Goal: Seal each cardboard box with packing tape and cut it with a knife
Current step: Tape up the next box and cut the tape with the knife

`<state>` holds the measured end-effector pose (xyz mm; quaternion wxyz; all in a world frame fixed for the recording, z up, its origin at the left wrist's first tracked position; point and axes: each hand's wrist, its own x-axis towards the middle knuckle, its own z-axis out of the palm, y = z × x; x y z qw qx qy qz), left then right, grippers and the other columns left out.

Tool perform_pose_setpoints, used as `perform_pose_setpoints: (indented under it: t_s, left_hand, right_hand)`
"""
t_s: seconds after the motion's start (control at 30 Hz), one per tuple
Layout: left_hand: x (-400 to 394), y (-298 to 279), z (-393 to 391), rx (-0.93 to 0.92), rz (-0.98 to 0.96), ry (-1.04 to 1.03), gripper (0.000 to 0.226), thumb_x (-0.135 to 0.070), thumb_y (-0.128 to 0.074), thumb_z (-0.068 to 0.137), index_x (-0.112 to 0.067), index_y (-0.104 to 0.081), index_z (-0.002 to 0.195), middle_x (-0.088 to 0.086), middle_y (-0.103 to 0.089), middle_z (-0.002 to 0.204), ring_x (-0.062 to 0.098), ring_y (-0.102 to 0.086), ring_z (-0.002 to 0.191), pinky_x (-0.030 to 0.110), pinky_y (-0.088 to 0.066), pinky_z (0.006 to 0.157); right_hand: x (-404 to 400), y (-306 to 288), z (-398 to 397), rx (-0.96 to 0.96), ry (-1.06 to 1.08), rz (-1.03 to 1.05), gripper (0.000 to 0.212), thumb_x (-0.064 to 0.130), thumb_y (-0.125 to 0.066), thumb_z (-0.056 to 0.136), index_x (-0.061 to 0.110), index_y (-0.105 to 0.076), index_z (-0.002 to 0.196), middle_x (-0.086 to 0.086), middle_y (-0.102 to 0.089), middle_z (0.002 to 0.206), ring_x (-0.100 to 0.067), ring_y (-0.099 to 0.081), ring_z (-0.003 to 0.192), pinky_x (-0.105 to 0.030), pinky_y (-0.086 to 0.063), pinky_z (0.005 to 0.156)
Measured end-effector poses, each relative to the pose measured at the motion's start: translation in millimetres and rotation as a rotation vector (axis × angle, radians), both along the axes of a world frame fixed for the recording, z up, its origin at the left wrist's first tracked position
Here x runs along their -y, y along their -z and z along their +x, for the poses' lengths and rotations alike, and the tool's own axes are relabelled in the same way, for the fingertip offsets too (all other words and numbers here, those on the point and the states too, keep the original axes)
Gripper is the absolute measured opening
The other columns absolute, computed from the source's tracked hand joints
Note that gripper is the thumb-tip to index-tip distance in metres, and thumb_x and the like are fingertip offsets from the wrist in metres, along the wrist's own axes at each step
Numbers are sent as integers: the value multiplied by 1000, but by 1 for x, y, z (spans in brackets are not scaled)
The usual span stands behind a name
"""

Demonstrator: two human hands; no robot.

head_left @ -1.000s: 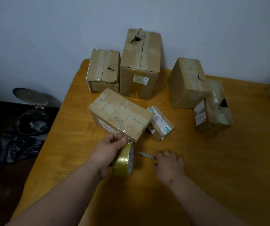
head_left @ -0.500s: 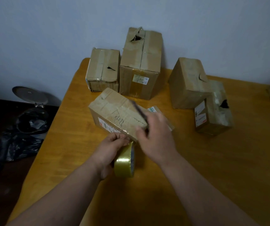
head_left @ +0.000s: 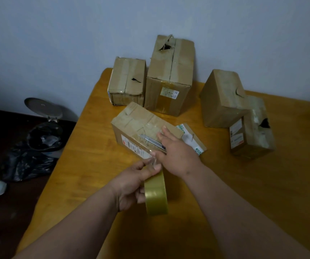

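The cardboard box (head_left: 141,126) lies flat on the wooden surface (head_left: 262,184), probably light and stiff; the clear tape is thin and clingy, best pinched beside the roll; the left hand (head_left: 131,186) grips the tape roll (head_left: 156,195); the right hand (head_left: 176,152), a second ago down on the surface, now holds the utility knife (head_left: 150,142) over the box edge.

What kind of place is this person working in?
Probably a room in a home or small office used for packing parcels. Several worn cardboard boxes sit on a wooden table against a plain wall, and a pedal bin with a black liner stands on the dark floor beside it.
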<state>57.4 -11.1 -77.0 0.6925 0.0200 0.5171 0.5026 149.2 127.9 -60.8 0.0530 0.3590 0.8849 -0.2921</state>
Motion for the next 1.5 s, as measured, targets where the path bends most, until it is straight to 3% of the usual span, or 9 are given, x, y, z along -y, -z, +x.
perform_pose_setpoints:
  t_s: [0.13,0.3,0.43,0.63,0.8,0.97,1.17,1.33,1.5]
  left_hand:
    - [6,5,-8,164,110,25,56,-29,-86,64,-27,-70,117,18,-63,126,39,-57,118,57,-39,105]
    - [6,10,-3,144,94,-37,67,-12,-78,72,-26,-56,134,19,-65,123,30,-65,99,43,-56,83]
    - [4,13,-1,91,66,-103,87,-4,-75,66,-35,-44,141,16,-72,109,25,-72,79,36,-59,61]
    - [5,10,2,88,65,-101,91,-4,-76,66,-32,-40,145,16,-73,108,26,-73,79,36,-59,60]
    - [6,6,6,85,56,-101,91,-5,-76,65,-30,-40,145,15,-73,108,28,-73,84,41,-61,65]
    - [5,3,8,95,74,-87,84,-3,-72,71,-27,-42,146,19,-67,122,36,-61,107,52,-47,94]
    - [2,4,8,108,72,-90,93,-4,-73,70,-33,-34,149,16,-69,119,37,-56,120,47,-50,87]
    - [5,4,3,114,57,-87,94,-1,-74,67,-36,-39,147,16,-69,118,27,-69,89,41,-59,71]
    - [5,4,-6,109,60,-55,87,0,-74,68,-39,-46,140,19,-61,130,30,-68,92,41,-59,71]
  right_hand:
    - [0,-3,-3,45,-4,9,68,48,-53,95,28,-24,154,19,1,162,-15,-24,146,-41,-33,114]
    - [-3,-25,1,-52,55,-74,54,46,-42,100,22,-40,148,4,-29,158,-19,-32,142,-36,-31,113]
    - [4,-52,23,28,-2,122,24,31,-32,104,23,-55,106,3,-57,92,-24,-58,94,-33,-42,72]
    - [28,-74,44,237,-184,331,16,26,-36,101,29,-51,108,2,-65,99,-16,-42,69,-32,-31,66]
    - [38,-84,36,296,-238,421,18,24,-40,98,29,-54,108,0,-65,108,-21,-57,86,-34,-30,71]
    - [45,-81,23,395,-306,507,21,22,-44,96,23,-61,108,0,-65,107,-24,-60,107,-37,-35,91]
    - [45,-80,20,437,-352,512,22,22,-43,96,23,-62,107,0,-65,107,-24,-60,106,-37,-34,96]
    - [37,-84,30,567,-356,517,23,25,-44,99,21,-57,118,-4,-63,120,-26,-57,116,-42,-35,101]
    - [24,-84,43,742,-359,400,27,23,-49,99,23,-50,126,-6,-57,126,-27,-52,120,-43,-40,97]
